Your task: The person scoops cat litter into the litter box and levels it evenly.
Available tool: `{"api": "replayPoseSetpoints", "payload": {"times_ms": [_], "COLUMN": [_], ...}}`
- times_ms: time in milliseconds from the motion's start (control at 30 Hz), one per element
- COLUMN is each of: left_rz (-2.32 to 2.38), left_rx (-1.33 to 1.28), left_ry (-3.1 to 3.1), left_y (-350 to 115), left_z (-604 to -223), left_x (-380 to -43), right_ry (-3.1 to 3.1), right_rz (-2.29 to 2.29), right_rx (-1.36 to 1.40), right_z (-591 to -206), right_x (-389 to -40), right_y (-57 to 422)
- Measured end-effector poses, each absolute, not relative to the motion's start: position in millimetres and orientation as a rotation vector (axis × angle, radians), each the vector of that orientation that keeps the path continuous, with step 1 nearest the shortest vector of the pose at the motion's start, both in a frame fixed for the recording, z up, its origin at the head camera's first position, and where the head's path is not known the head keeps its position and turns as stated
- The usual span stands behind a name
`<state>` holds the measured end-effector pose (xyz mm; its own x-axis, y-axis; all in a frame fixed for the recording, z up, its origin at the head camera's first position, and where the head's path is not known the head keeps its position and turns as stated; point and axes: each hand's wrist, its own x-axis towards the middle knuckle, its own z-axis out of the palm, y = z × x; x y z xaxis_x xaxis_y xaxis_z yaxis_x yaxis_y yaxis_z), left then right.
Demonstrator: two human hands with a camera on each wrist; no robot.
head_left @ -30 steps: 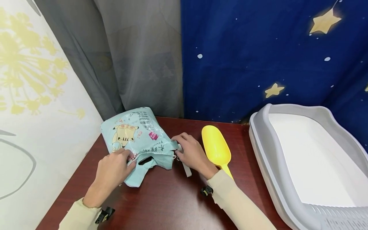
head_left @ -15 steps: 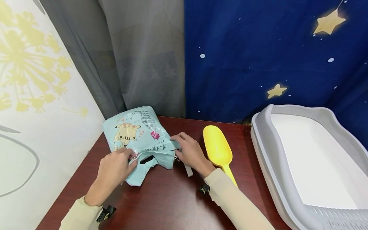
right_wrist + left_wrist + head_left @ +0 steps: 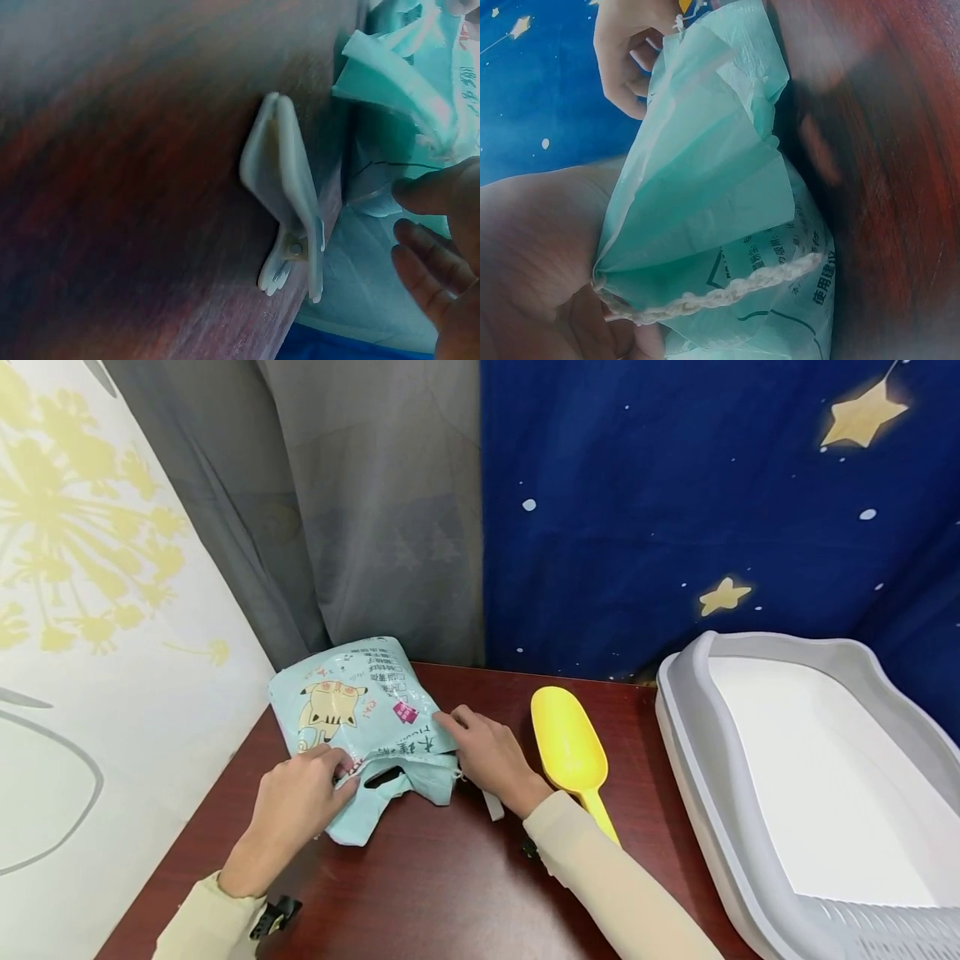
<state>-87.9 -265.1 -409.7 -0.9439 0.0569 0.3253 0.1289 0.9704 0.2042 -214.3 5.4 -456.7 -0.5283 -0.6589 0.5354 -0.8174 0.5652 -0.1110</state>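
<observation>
A light-blue plastic bag point(image 3: 375, 710) printed with a cartoon cat lies on the table, its cut handle flap towards me. My left hand point(image 3: 303, 802) pinches the bag's near edge between thumb and fingers. In the left wrist view, a white braided string point(image 3: 720, 295) runs from that grip across the bag. My right hand point(image 3: 491, 760) is at the bag's right corner, index finger reaching over its edge. The right wrist view shows a gap between its thumb and loosely bent fingers. A white clip point(image 3: 285, 187) lies on the table beside it, mostly hidden by the right hand in the head view.
A yellow scoop point(image 3: 570, 739) lies just right of my right forearm. Further right stands a grey litter tray point(image 3: 686, 743) with a high rim and white inside. A white wall panel point(image 3: 112, 735) borders the left, and curtains point(image 3: 390, 527) hang behind the table.
My right hand has slid slightly left onto the bag's corner, its index finger stretching out further and its hold on the edge loosening. The left hand keeps its pinch; the bag stays in place.
</observation>
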Motion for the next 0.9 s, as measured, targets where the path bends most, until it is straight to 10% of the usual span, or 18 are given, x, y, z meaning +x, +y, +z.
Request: {"api": "replayPoseSetpoints", "payload": {"times_ms": [900], "left_rz": [-0.316], "left_rx": [-0.146], "left_ry": [-2.814], "left_y": [-265], "left_z": [-408], "left_x": [-87], "right_ry": [-2.399], "right_rz": [0.581], "right_rx": [1.168], "right_z": [-444], "right_x": [-211], "right_y": [-8]}}
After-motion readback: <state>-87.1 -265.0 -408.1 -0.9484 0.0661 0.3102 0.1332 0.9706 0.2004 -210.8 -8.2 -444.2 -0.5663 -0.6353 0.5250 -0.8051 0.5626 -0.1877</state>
